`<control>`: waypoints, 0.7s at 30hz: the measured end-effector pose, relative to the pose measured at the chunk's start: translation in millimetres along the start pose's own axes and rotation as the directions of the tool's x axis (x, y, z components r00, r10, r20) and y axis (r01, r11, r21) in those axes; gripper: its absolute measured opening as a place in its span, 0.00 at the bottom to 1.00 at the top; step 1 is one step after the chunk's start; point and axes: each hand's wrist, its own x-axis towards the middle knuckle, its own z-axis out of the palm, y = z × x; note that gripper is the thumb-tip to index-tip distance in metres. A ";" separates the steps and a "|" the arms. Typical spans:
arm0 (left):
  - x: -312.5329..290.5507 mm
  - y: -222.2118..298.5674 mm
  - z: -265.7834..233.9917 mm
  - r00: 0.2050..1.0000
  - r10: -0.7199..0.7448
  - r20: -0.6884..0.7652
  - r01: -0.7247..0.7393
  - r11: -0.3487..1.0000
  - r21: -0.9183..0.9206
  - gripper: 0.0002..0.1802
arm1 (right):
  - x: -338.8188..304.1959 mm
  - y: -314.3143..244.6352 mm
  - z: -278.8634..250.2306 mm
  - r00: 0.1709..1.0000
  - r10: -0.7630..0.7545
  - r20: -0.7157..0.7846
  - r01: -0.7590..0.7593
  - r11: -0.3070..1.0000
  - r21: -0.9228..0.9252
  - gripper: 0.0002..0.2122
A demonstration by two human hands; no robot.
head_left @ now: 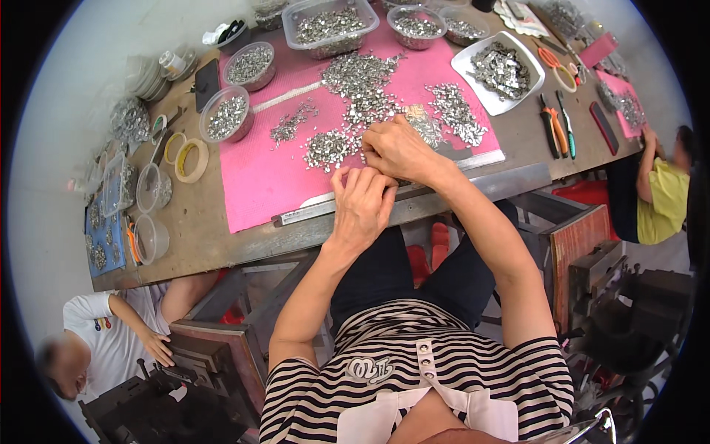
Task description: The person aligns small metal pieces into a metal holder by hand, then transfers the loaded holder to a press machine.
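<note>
Small shiny metal pieces lie spread in heaps over a pink mat in front of me. At the mat's near edge, my left hand has its fingers bent and drawn together beside a long metal strip. My right hand is closed just above and right of it, fingers pinched down by a small pile of metal pieces. The hands nearly touch. Whatever is between their fingertips is hidden or too small to make out.
Clear tubs and a white tray of metal pieces stand around the mat. Tape rolls lie left, orange-handled pliers right. One person sits at left, another at far right.
</note>
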 end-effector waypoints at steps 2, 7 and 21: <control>-1.1 2.4 -0.6 1.000 0.000 -0.011 0.000 1.000 0.001 0.09 | -0.8 0.4 -0.8 1.000 0.005 0.003 -0.005 1.000 0.029 0.03; -2.7 -0.2 -4.0 0.997 -0.019 -0.080 0.018 1.000 -0.007 0.07 | -7.4 4.1 4.0 0.994 -0.055 -0.090 0.056 0.998 0.013 0.03; 18.8 -42.1 -22.3 0.989 -0.149 0.006 0.147 0.979 0.143 0.07 | -12.5 -1.3 2.3 0.976 -0.157 -0.151 0.139 0.982 -0.124 0.03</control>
